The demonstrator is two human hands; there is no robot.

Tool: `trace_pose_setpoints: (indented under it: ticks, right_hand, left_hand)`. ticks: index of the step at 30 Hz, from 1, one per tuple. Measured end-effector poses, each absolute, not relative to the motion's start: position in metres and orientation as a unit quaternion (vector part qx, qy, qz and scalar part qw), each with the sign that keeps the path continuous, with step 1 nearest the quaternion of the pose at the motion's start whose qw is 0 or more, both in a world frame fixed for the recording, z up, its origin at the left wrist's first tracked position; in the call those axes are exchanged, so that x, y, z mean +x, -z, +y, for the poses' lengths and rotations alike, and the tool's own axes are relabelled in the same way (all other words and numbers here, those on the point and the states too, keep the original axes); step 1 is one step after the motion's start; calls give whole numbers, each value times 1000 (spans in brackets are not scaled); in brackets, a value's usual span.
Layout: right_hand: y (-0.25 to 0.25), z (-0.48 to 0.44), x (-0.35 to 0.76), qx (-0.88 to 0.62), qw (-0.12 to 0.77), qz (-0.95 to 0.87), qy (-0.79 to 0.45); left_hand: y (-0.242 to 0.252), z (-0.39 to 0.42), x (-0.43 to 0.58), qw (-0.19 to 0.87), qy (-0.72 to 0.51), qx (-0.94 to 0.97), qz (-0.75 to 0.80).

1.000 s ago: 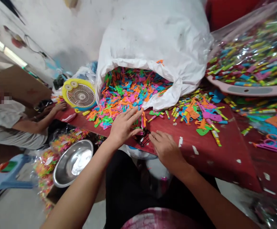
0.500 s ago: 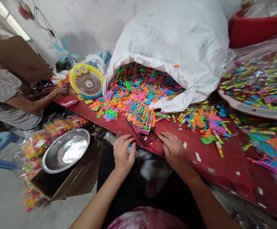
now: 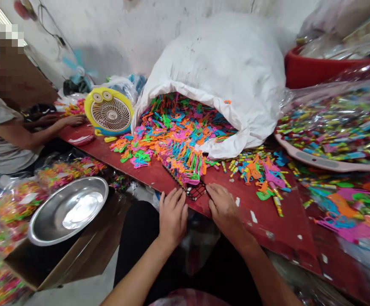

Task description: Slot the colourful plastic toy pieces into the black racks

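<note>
My left hand (image 3: 173, 216) is palm down at the near edge of the red table (image 3: 283, 229); fingers loosely extended, slightly apart, nothing seen in its hold; the fingertips lie just beside the near left side of a black grid frame (image 3: 196, 191). My right hand (image 3: 224, 208) is at the frame's right corner, fingers bent and close together; their undersides are hidden, so I cannot tell whether they pinch the frame or only rest against it.

Frame position: between my hands, at the table's near edge, set at a slant; its near corner shows bare mesh; farther back it bears a packed row of plastic pieces (image 3: 193, 168) in pink, green, orange and blue; behind these, a loose heap (image 3: 159, 131) of like colours runs out of the mouth of a white sack (image 3: 216, 72).

Surroundings: to the right of the frame, striped sticks (image 3: 234, 165) and flat cut-out shapes (image 3: 255, 172) lie scattered; farther right, a pink tub (image 3: 334, 165) full of sticks; left of the heap, a yellow fan (image 3: 111, 114); beyond it, a co-worker's hand (image 3: 75, 120) on the table; lower left, a steel bowl (image 3: 52, 221) sits on an open cardboard box (image 3: 86, 257).
</note>
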State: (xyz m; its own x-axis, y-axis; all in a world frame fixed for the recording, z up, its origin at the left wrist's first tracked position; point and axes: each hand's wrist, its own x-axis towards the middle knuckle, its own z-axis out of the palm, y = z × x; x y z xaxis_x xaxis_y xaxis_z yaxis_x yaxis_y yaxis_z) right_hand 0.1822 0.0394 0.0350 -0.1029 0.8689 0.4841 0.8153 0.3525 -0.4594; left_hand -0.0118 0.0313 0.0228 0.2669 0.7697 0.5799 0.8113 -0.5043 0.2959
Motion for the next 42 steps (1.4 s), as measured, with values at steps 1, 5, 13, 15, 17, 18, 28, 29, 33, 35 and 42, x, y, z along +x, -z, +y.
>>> trace_pose_setpoints:
  ticks: [1, 5, 13, 15, 17, 18, 28, 29, 33, 35, 42]
  right_hand:
    - [-36, 39, 185, -567, 366, -736, -43]
    - [-51, 33, 212, -588, 406, -698, -45]
    - [-90, 14, 308, -729, 405, -550, 52]
    - [-93, 16, 321, -759, 350, -544, 74]
    - [-94, 20, 327, -792, 282, -535, 86]
    - [-94, 23, 328, -806, 252, -530, 84]
    - [-104, 9, 323, -773, 370, -512, -64]
    - [-107, 2, 316, -742, 425, -499, -138]
    - [-111, -27, 272, -577, 516, -391, -498]
    - [-108, -39, 250, -523, 510, -356, -583]
    - [-88, -51, 219, -491, 493, -356, -623]
  left_hand:
    - [-24, 30, -5, 25, 342, -804, -487]
    - [-31, 26, 21, -1, 315, -841, -440]
    - [-92, 60, 7, 116, 484, -775, -390]
    - [-110, 80, -2, 129, 497, -754, -410]
    - [-119, 98, -4, 118, 468, -772, -414]
    - [-120, 105, -3, 106, 450, -785, -412]
    - [-99, 50, 35, -45, 551, -764, -331]
    - [-96, 41, 42, -135, 543, -769, -310]
    - [-90, 23, 70, -559, 449, -613, -331]
    - [-92, 22, 75, -723, 409, -472, -295]
    - [-103, 27, 66, -796, 408, -338, -293]
